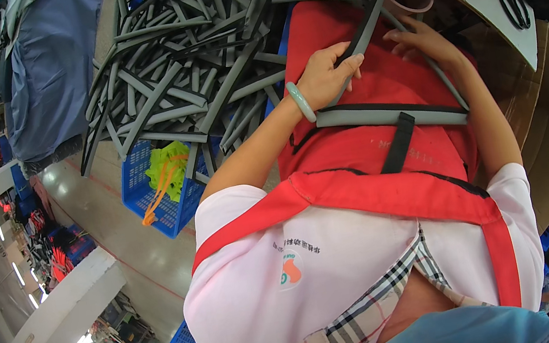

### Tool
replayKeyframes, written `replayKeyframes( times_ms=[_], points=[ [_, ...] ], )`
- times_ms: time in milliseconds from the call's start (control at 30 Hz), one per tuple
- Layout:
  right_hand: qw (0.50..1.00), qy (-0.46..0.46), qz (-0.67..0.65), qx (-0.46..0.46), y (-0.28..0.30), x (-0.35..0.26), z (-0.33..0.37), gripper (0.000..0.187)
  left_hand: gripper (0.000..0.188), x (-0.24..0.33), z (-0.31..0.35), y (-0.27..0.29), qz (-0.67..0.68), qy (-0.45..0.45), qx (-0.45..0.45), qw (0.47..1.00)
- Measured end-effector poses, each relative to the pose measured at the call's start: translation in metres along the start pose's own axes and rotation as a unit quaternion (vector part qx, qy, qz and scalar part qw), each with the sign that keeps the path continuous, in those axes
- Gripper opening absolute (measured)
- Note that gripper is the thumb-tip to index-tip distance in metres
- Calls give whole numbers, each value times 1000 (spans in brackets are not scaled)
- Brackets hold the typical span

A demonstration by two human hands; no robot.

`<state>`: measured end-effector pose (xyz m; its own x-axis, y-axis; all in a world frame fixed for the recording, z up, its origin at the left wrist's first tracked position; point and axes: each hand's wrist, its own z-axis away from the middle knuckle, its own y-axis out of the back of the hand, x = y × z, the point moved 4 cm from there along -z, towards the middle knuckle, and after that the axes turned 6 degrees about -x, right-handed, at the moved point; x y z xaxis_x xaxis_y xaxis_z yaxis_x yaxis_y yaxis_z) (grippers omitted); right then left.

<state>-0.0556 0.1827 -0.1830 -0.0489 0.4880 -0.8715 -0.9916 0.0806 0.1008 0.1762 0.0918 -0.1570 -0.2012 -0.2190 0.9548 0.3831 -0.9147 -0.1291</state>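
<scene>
Grey workshop floor (105,204) beyond; long grey strip with black edging (369,21) held above your red cloth apron (314,31).
Your left hand (328,72) pinches it between thumb and fingers; your right hand (431,43) is nearby, fingers loosely parted, contact unclear. Supporting both ends would likely prevent twisting, clear of the heaped grey-and-black strips (166,88).

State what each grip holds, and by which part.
Left grip: long grey black-edged strip, held partway along. Right grip: cannot tell whether anything is held.
</scene>
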Motion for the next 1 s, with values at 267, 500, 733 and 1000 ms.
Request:
replayKeyframes(
  times_ms=[267,500,733,1000],
  points=[
    [997,-10,73,-6,13,-25,49,57,50,-8,30,52,25,-49,143,988],
    [976,69,195,67,31,-87,124,57,59,57,16,34,-474,-265,199,816],
    [923,119,359,67,17,-126,145,54,25,130,-87,-35,-362,-299,-150,870],
    [925,152,341,69,58,-136,159,51,20,140,-112,-49,-301,-84,-223,923]
  ],
)
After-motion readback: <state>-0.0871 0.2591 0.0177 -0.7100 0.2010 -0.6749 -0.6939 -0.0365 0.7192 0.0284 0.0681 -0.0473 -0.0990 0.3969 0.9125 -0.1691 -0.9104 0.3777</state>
